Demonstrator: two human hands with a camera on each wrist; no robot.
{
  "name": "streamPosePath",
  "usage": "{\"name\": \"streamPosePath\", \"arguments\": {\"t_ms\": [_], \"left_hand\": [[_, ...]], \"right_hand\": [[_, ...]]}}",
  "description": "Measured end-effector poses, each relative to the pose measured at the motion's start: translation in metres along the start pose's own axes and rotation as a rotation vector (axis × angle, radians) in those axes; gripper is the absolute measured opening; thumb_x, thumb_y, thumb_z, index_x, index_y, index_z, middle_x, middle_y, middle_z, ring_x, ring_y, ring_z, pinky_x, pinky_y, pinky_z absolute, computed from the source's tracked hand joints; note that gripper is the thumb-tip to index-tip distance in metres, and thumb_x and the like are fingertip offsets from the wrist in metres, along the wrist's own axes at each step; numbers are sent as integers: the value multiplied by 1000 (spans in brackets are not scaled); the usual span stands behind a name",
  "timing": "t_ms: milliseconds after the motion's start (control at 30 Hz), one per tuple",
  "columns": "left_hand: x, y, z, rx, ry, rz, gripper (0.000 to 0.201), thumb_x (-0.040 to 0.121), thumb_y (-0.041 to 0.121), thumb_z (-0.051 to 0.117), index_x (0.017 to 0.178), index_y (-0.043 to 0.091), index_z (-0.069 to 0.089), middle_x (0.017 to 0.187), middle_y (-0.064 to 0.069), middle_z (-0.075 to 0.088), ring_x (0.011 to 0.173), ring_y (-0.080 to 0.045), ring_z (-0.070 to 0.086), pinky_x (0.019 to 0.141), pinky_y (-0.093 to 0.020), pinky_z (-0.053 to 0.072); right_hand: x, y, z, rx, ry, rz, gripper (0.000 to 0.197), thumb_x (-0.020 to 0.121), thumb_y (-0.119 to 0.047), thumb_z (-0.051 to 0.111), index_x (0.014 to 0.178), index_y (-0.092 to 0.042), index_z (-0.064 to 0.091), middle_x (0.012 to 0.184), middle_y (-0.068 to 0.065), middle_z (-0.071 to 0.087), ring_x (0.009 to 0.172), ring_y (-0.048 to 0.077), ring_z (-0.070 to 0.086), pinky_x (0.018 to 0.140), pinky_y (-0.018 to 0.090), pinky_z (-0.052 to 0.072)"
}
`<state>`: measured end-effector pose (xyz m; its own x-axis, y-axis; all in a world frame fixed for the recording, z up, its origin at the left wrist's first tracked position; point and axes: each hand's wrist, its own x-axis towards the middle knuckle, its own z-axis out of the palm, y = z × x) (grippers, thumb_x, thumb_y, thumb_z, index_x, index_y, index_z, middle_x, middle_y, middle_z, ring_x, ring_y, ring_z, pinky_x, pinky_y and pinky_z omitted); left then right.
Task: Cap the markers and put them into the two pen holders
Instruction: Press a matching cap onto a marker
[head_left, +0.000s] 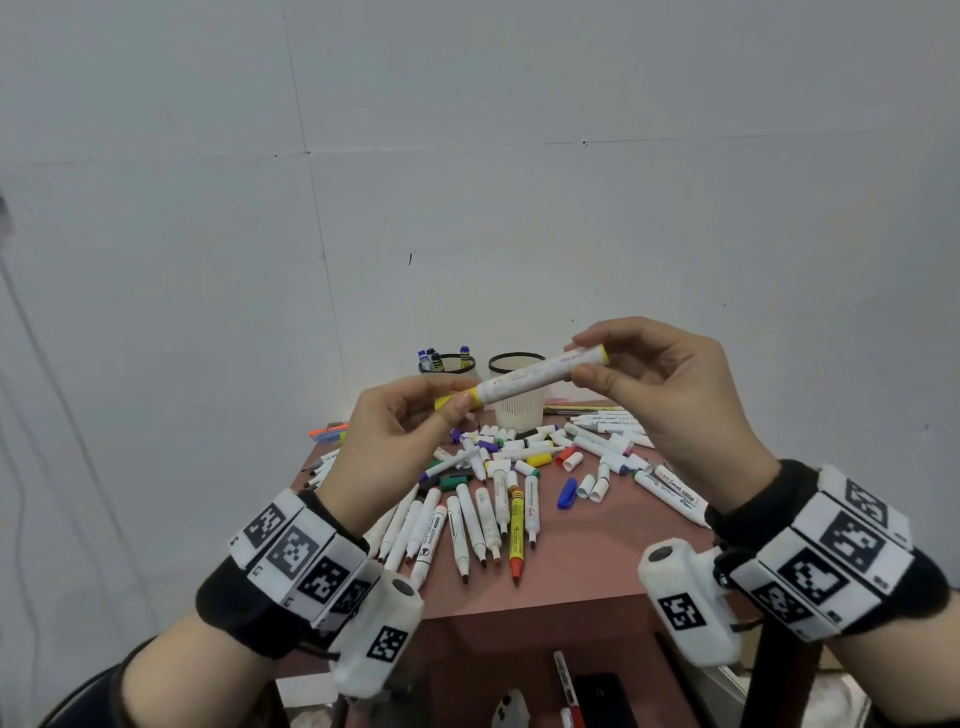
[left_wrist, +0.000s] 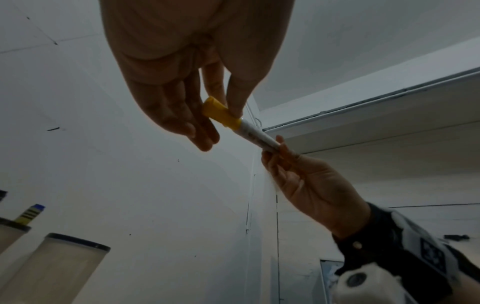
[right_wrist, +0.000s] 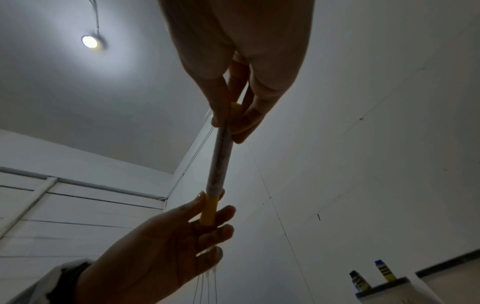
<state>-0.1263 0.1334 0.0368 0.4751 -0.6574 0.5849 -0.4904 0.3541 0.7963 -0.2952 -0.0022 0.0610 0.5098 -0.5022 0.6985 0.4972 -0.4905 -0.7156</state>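
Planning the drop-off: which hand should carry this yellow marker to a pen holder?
Right hand, probably: it grips the marker barrel end, while the left hand only pinches the yellow cap.

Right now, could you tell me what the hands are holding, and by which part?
Both hold one white marker: the left hand pinches its yellow cap, the right hand its opposite end.

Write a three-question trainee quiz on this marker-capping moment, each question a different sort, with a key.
1. True or false: the left hand pinches the yellow cap of the white marker.
2. Which hand holds the marker's other end? A. right hand B. neither
3. Fill in: the left white mesh pen holder holds markers; the right white mesh pen holder shows ____ above its rim.

Key: 1 true; 2 A; 3 none
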Motion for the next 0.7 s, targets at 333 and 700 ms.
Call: {"name": "streamPosePath", "arguments": {"t_ms": [333, 700], "left_hand": [[18, 11, 11, 255, -51, 123, 24, 77, 22, 76, 100, 29, 72, 95, 15, 72, 91, 0, 65, 79, -12, 48], [55, 3, 0, 371, -142, 139, 26, 80, 13, 73, 100, 31, 69, 88, 7, 70, 75, -5, 63, 68, -21, 52]], "right_hand": [[19, 0, 8, -180, -125, 12, 25, 75, 6, 72, 85, -17, 69, 90, 3, 71, 85, 10, 69, 80, 20, 54], [34, 18, 0, -250, -115, 79, 35, 77, 6, 71, 100, -20, 69, 97, 8, 71, 86, 12, 69, 85, 22, 54]]}}
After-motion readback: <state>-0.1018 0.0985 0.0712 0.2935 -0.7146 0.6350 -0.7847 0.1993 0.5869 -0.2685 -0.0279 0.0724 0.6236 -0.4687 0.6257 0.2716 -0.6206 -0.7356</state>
